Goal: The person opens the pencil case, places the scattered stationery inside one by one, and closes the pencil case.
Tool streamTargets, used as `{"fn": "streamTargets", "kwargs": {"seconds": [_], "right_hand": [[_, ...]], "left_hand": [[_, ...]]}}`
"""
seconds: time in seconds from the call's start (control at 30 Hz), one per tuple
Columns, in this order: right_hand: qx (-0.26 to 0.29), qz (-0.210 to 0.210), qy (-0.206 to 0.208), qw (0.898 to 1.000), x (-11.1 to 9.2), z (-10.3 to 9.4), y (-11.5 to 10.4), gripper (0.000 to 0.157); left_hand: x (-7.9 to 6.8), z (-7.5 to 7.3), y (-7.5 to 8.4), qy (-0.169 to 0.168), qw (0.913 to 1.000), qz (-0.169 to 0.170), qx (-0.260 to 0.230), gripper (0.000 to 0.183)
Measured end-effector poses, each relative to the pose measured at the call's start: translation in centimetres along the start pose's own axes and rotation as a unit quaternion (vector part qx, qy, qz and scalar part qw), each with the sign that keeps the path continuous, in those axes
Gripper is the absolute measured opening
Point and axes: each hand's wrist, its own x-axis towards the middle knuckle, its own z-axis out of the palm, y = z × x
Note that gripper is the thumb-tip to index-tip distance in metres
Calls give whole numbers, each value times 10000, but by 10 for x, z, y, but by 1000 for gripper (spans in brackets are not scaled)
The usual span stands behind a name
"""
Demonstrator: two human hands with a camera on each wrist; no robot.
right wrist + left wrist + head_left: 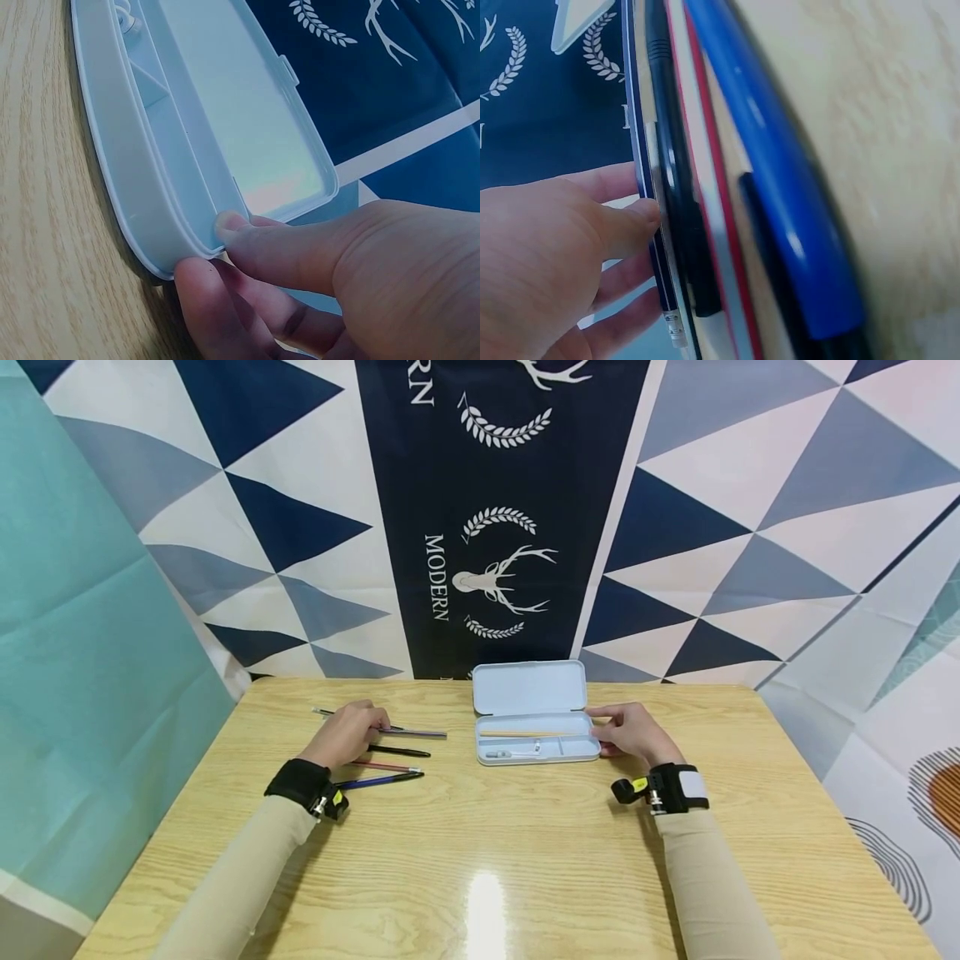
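My left hand (345, 735) is at the left of the table, thumb and fingers pinching a dark striped pencil (634, 112). Beside that pencil lie a black pen (401, 751), a red pencil (386, 766) and a blue pen (384, 780), side by side. A light blue pencil case (536, 762) stands open at the back centre, its lid (528, 687) tipped up behind it. At the case's right end my right hand (633, 732) grips the rim, thumb on the inner edge and fingers outside. Inside the case are a yellow pencil (525, 734) and a small white item (517, 752).
The wooden table (540, 843) meets a patterned cloth backdrop (495, 485) just behind the case. A teal cloth (97, 652) hangs along the left side. Low inner dividers (154, 94) split the case into compartments.
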Motion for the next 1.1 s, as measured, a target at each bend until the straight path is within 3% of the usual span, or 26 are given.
{"fn": "streamTargets", "kwargs": {"seconds": [1.1], "right_hand": [[78, 2, -2, 10000, 1, 1, 4, 52]], "left_hand": [[12, -33, 21, 218, 9980, 432, 401, 23]]}}
